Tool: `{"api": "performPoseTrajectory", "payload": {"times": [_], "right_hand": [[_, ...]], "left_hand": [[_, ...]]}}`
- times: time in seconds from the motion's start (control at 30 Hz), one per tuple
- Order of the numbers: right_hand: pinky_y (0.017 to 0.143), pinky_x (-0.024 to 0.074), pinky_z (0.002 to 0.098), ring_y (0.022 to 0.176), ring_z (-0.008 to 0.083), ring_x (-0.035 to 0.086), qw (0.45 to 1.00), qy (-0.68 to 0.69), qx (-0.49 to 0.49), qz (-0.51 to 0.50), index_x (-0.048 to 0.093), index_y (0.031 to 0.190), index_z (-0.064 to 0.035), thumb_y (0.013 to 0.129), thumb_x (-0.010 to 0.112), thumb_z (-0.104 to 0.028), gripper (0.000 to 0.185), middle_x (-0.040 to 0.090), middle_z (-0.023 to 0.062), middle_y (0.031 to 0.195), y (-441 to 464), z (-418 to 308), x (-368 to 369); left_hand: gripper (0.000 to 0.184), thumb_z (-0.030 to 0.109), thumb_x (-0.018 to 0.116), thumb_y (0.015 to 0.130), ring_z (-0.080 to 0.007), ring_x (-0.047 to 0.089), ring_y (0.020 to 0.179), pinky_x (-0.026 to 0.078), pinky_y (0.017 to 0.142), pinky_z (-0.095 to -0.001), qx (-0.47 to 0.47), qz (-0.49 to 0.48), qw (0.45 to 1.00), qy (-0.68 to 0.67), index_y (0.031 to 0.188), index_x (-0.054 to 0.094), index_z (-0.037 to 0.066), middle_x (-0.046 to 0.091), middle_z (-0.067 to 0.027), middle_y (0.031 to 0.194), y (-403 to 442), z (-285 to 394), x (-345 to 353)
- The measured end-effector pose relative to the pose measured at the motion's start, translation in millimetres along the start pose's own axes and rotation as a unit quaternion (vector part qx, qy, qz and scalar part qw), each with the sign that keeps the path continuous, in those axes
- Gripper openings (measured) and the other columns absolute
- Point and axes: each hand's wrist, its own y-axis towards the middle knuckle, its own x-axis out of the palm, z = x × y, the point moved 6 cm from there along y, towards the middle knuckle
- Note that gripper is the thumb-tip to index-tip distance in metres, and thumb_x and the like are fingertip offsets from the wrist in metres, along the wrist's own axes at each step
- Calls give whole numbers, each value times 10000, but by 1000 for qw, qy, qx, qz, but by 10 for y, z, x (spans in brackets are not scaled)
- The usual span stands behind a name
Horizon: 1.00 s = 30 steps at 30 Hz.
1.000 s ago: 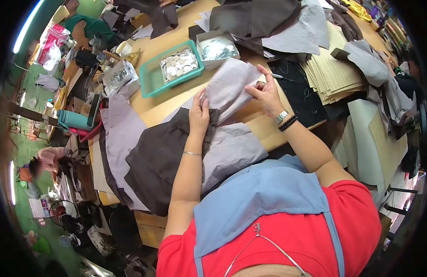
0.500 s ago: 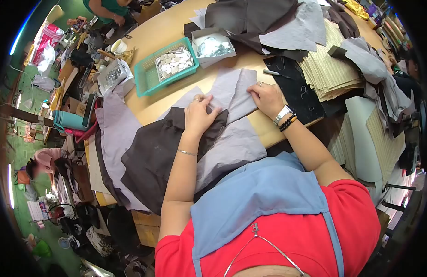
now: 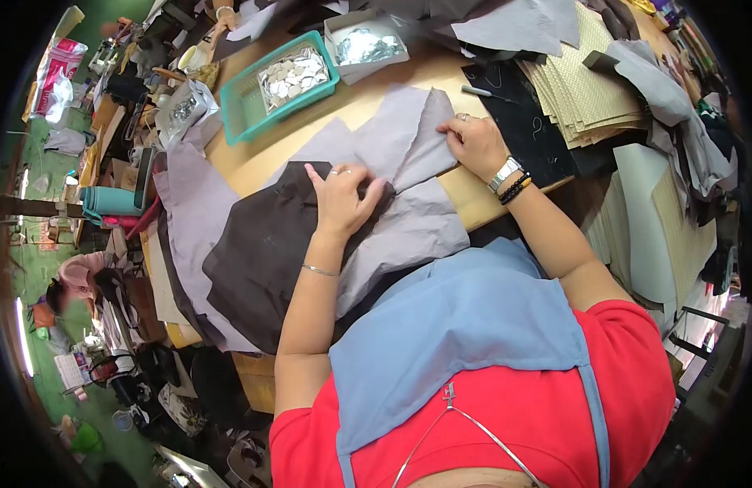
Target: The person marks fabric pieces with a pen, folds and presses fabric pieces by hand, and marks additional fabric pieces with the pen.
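My left hand (image 3: 347,195) rests with its fingers apart on a dark brown fabric piece (image 3: 262,244), close to where it overlaps a wrinkled pale grey-lilac fabric (image 3: 404,134). At the far right edge of the pale fabric, my right hand (image 3: 476,146) pinches its border between thumb and fingers. A crease or raised fold runs through the pale fabric between the two hands. Its near part hangs over the table edge toward my blue apron (image 3: 465,317).
Behind the fabric stand a teal basket (image 3: 229,114) of pale flat pieces and a white box (image 3: 400,58) of shiny pieces. A pen (image 3: 476,91) lies on black material at right, beside stacked quilted sheets (image 3: 583,81). Another person's hand (image 3: 226,18) is at top left.
My left hand's fingers have spread and shifted slightly left on the fabric. My right hand keeps its pinch, slightly farther up and right. The view has shifted, and another person's hand appears at the table's far edge.
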Motion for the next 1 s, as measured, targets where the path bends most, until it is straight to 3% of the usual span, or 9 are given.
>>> {"api": "performPoseTrajectory", "payload": {"times": [0.1,0.2,0.23,0.37,0.5,0.67,0.73,0.9,1.0], "right_hand": [[632,489,382,671,257,654,1000,-3,11,-4,732,890,-122,827,647,-123,106,672,67,742,1,-12,-43],[676,514,340,678,209,663,991,56,96,-74,695,1059,-108,875,674,-179,198,680,73,757,3,9,-97],[695,523,324,682,187,667,981,88,137,-109,677,1133,-103,895,684,-201,257,685,74,766,-34,-8,-84],[806,530,282,909,134,626,879,420,166,-156,374,1438,-33,905,736,-258,683,627,121,1073,-256,-155,225],[811,519,277,895,141,577,791,544,246,-135,223,1511,-104,791,845,-187,956,590,122,1064,-326,-221,418],[696,514,306,732,169,600,922,314,137,-180,206,1523,-98,748,848,-236,1017,607,161,1092,-250,-428,241],[675,509,331,689,201,602,934,239,98,-247,212,1523,-92,742,840,-251,1015,615,180,1079,-240,-473,276],[655,487,383,629,270,585,945,291,14,-148,185,1543,-91,781,800,-240,990,602,177,725,-254,-560,347],[645,482,396,597,264,578,919,312,56,-233,142,1560,-108,822,765,-218,973,575,177,662,-416,-668,439]], "left_hand": [[543,600,699,781,-238,545,1144,57,1053,-787,-19,34,992,116,1178,702,229,648,-16,1005,9,271,25],[573,596,697,781,-264,510,1195,82,1046,-794,-52,29,990,131,1229,677,241,608,-51,1146,-35,271,149],[597,628,647,802,-321,430,1303,72,1055,-786,-75,-26,991,112,1256,667,240,520,-128,1345,-21,295,145],[492,518,534,922,-341,287,1432,47,1066,-770,-57,15,997,58,1332,615,259,375,-158,1513,-48,106,306],[436,431,418,1005,-339,181,1492,21,1081,-749,-96,-39,994,23,1381,576,276,286,-156,1581,-20,27,323],[464,493,424,987,-354,209,1479,30,1070,-766,-91,-23,995,26,1362,591,278,304,-171,1568,-30,36,312],[463,494,419,989,-355,211,1479,29,1069,-766,-90,-24,995,36,1362,591,281,304,-168,1569,-28,47,302],[442,454,401,1008,-341,180,1492,13,1075,-758,-105,-40,993,22,1377,580,288,283,-153,1586,-12,45,289],[458,484,429,987,-349,206,1482,36,1070,-767,-110,-37,993,19,1368,585,282,291,-158,1579,-9,42,294]]}}
